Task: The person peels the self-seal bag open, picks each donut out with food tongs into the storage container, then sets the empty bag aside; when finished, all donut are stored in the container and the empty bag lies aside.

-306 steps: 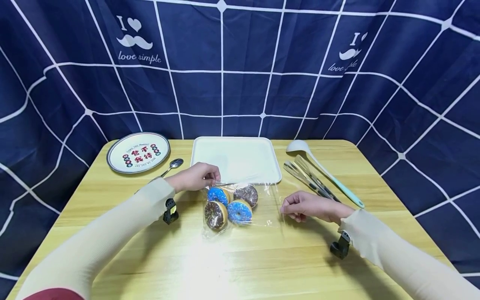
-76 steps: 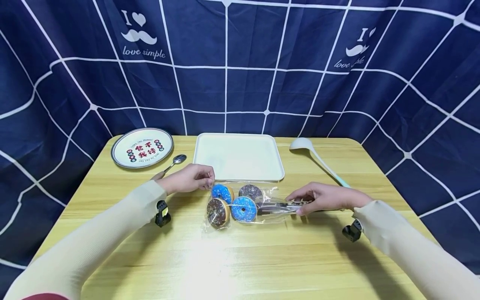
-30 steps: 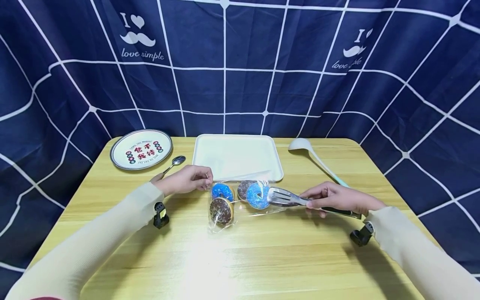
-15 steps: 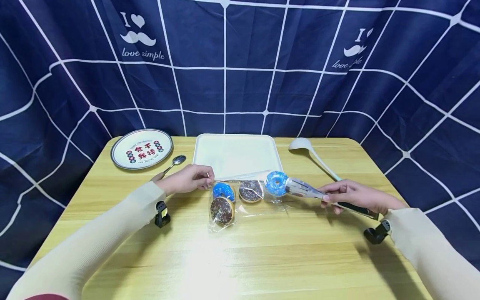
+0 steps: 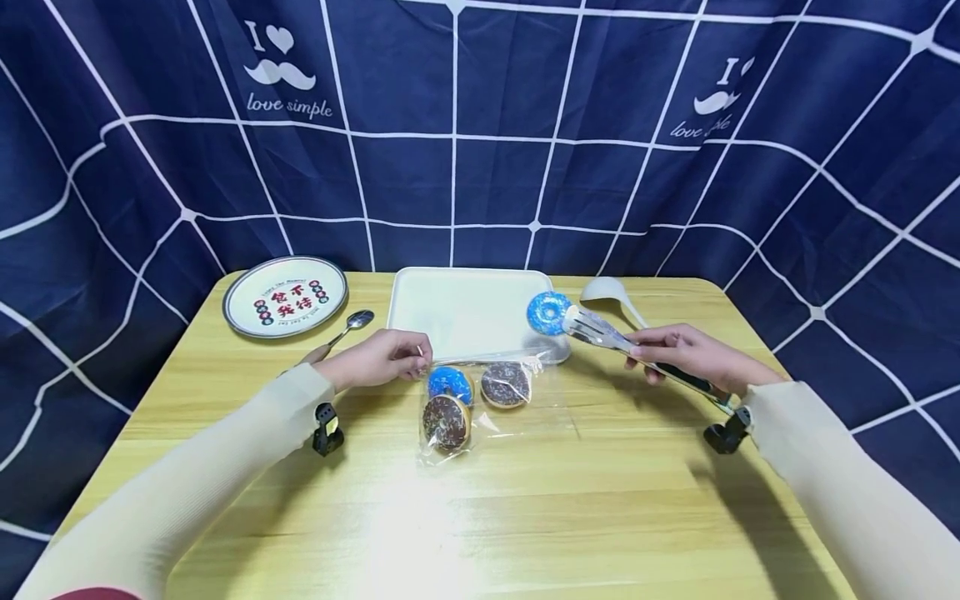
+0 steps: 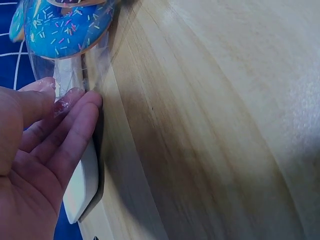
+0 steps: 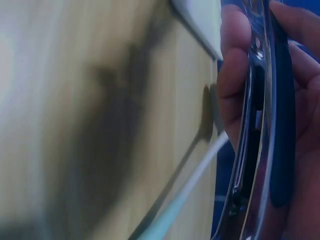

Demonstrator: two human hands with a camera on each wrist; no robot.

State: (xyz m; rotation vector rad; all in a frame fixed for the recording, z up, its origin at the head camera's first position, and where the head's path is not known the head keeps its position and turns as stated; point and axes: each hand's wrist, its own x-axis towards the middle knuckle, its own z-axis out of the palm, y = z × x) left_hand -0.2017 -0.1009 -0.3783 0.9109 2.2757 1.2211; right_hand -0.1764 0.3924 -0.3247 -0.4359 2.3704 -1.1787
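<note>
My left hand [image 5: 382, 357] pinches the upper left edge of a clear plastic bag [image 5: 543, 412]; the left wrist view shows thumb and fingertips on the film. Inside the bag lie a blue donut [image 5: 448, 381] with sprinkles and two chocolate donuts, one [image 5: 446, 423] at the front and another [image 5: 506, 385] to the right. My right hand [image 5: 693, 357] grips metal serving tongs [image 5: 600, 331] with dark handles. Their tips clamp a second blue donut [image 5: 537, 315], raised over the right end of a white tray [image 5: 465, 312]. Its shadow falls on the tray's front right corner.
A round plate [image 5: 243, 292] with red lettering stands at the back left, a spoon [image 5: 360, 319] beside it. On the back right lies a ladle [image 5: 604, 289] with a pale green handle, partly behind the tongs and right hand. A patterned blue cloth surrounds the table.
The tongs were picked up and reached into the bag; they clamped a blue donut, drew it out rightward, and lifted it toward the tray. The left hand kept its pinch on the bag.
</note>
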